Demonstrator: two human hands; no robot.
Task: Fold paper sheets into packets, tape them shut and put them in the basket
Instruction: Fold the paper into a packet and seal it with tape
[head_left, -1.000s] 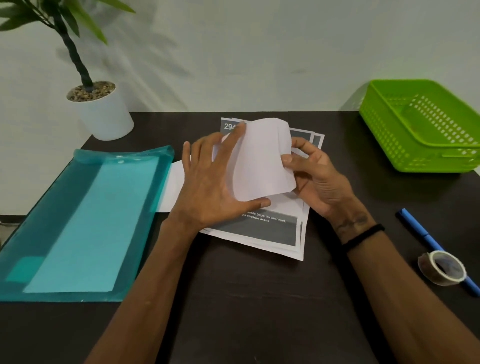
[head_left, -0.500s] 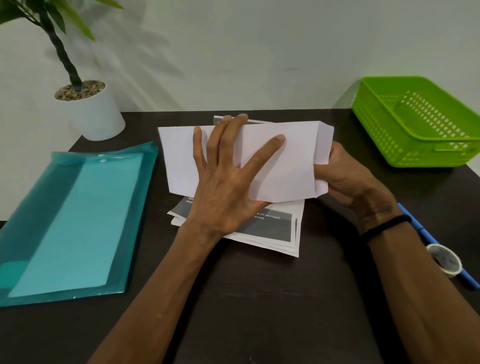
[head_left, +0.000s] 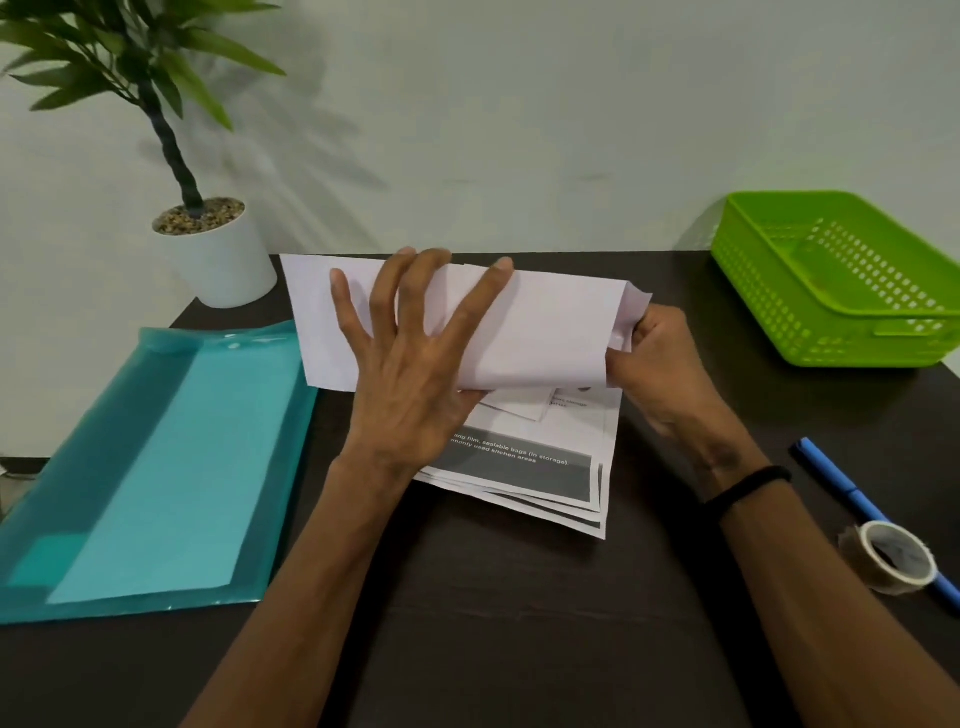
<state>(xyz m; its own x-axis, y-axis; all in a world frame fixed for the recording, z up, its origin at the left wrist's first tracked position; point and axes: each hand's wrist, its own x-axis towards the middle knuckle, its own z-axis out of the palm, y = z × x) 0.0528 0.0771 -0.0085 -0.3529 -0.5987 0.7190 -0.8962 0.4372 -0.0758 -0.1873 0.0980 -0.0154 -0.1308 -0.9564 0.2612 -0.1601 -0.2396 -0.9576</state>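
Note:
A white folded paper sheet (head_left: 550, 332) lies across a stack of printed sheets (head_left: 530, 462) in the middle of the dark table. My left hand (head_left: 410, 364) presses on the folded sheet with spread fingers, thumb under its near edge. My right hand (head_left: 654, 353) pinches the sheet's right end, where the layers meet. A roll of clear tape (head_left: 891, 558) sits at the near right. The green basket (head_left: 836, 280) stands at the far right, nothing visible inside.
A teal plastic folder (head_left: 145, 467) lies at the left. A potted plant in a white pot (head_left: 218, 254) stands at the far left corner. A blue pen (head_left: 841, 483) lies beside the tape. A wall runs along the table's far edge.
The curled sheet has been folded over and flattened into a long band. My right hand moved from its middle to its right end; my left hand spread out on top.

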